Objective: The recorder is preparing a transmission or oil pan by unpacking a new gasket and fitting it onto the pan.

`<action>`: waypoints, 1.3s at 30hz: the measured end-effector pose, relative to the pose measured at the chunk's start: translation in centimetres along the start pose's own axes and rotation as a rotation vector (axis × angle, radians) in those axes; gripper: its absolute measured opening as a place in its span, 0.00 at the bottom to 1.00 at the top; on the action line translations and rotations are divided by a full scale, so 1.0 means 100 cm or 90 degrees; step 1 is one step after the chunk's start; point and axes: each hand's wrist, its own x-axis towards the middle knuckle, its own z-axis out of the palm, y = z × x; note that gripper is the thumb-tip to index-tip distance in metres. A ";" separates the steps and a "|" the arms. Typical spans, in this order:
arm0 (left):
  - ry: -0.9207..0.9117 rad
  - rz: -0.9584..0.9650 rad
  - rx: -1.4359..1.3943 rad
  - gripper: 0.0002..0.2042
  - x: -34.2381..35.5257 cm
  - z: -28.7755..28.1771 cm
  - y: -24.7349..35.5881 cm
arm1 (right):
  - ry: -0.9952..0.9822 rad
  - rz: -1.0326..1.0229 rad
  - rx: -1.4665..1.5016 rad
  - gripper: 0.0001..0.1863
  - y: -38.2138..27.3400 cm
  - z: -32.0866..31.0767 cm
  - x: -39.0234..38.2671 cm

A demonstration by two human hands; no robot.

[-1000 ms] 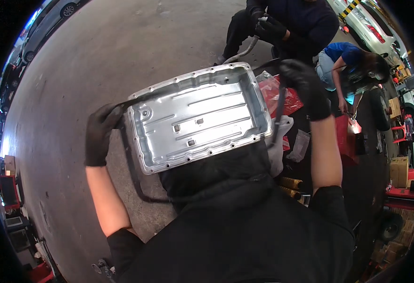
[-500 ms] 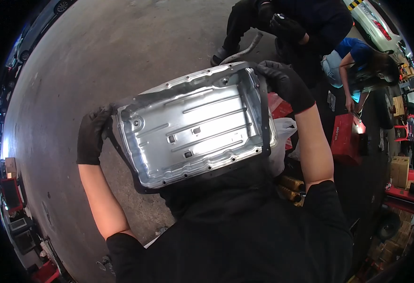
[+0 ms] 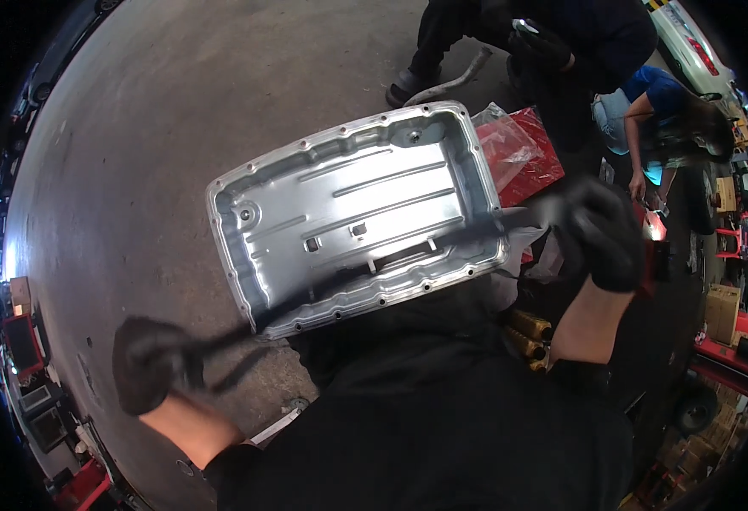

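Observation:
A silvery metal oil pan [image 3: 306, 206] lies in front of me, its hollow side up and bolt holes along its rim. Above its near side a black gasket [image 3: 318, 288] is stretched as a dark, motion-blurred band from hand to hand. My left hand [image 3: 154, 362], in a black glove, is closed on the gasket's left end, off the pan's near left corner. On the other side my right hand [image 3: 604, 234], gloved too, grips the right end. Blur hides the exact finger positions.
Behind the pan lie a red package [image 3: 529, 162] with clear plastic and a bent grey hose [image 3: 455, 83]. A person in dark clothes [image 3: 553, 51] crouches beyond; a person in blue [image 3: 646, 102] bends at the right. Gold bottles [image 3: 527, 332] stand by my right arm.
The gasket has come up off the pan's rim and toward me, pulled into a narrow band. My hands moved down and farther apart, baring the rim.

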 end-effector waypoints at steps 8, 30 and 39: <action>0.178 0.098 -0.118 0.15 0.003 -0.021 0.016 | 0.081 0.079 0.117 0.11 -0.018 -0.023 0.013; 0.074 -0.250 0.080 0.11 0.146 0.007 -0.109 | 0.028 0.138 -0.213 0.12 0.081 0.084 0.094; 0.040 -0.232 0.067 0.11 0.150 0.002 -0.118 | -0.542 -0.149 -0.093 0.15 -0.016 0.230 0.031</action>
